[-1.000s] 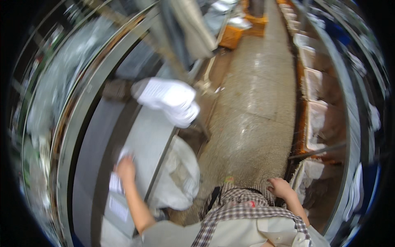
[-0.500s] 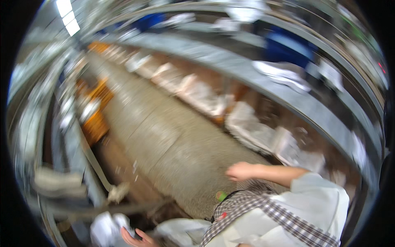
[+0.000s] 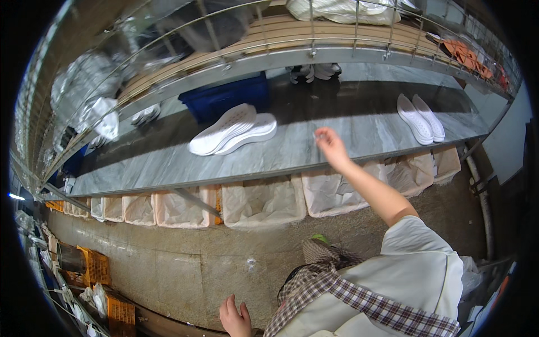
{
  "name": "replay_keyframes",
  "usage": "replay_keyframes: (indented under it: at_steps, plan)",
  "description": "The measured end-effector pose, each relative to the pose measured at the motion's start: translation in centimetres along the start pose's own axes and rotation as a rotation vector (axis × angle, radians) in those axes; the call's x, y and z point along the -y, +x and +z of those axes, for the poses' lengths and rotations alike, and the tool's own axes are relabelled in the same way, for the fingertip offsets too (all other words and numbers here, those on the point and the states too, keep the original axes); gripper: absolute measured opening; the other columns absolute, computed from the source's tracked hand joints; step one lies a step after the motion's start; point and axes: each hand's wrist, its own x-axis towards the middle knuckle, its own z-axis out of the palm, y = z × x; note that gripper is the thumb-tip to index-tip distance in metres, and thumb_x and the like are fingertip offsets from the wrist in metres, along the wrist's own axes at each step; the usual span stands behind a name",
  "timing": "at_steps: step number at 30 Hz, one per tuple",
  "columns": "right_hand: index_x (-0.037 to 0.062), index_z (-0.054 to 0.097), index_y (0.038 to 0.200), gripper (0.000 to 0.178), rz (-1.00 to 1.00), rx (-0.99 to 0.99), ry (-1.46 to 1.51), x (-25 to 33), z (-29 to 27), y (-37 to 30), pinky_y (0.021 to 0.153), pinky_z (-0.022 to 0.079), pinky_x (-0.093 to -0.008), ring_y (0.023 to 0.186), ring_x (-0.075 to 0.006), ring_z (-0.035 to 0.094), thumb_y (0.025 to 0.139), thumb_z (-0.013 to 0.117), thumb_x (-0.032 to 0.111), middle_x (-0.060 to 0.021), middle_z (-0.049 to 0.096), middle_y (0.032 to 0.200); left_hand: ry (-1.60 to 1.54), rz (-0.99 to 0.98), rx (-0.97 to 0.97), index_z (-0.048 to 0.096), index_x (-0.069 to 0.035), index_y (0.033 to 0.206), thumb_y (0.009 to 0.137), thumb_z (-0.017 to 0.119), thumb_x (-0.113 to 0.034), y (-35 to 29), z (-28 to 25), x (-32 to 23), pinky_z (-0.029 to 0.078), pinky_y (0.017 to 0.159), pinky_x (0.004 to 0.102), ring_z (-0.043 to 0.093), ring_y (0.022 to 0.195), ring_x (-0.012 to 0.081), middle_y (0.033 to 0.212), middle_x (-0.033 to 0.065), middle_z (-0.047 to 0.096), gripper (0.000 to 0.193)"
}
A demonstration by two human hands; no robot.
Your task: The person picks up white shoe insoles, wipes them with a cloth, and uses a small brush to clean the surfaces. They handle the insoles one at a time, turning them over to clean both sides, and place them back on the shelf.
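Right hand (image 3: 332,149) is hovering over the worktop (image 3: 163,160), fingers kinda loose and open, overlapping white soles (image 3: 223,130) lying left, white pair (image 3: 416,120) sitting right. Left hand (image 3: 234,319) is hanging open.

Head-worn fisheye, looking down across bench (image 3: 362,132).

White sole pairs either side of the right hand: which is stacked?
The pair of white soles on the left, by the blue plastic bin: one rests partly on the other. The white perforated pair on the right lies side by side.
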Motion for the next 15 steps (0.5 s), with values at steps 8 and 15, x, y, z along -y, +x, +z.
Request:
replay_keyframes:
  at_steps: [8,15]
  plan:
    - [0.0111,0.055,0.087,0.009,0.289,-0.602,0.365,-11.7,-12.6,16.6,0.057,0.042,-0.0274,0.068,-0.0120,0.055,0.085,0.055,0.020,-0.0014,0.057,0.079,-0.035,0.164,0.148,0.057,-0.008,0.112,0.079,0.065,-0.023,8.4,5.5,-9.5,0.048,0.070,0.0449,0.059,0.084,0.0364,0.098,0.0156,0.062,0.037]
    - [0.0113,0.054,0.086,0.017,0.495,-0.332,0.751,-15.4,-15.9,27.4,0.067,0.047,-0.0362,0.073,-0.0182,0.055,0.086,0.058,0.028,-0.0051,0.057,0.080,-0.049,0.063,0.349,0.056,-0.011,0.114,0.078,0.065,-0.029,11.3,8.6,-14.5,0.047,0.077,0.0434,0.059,0.091,0.0326,0.101,0.0123,0.063,0.042]
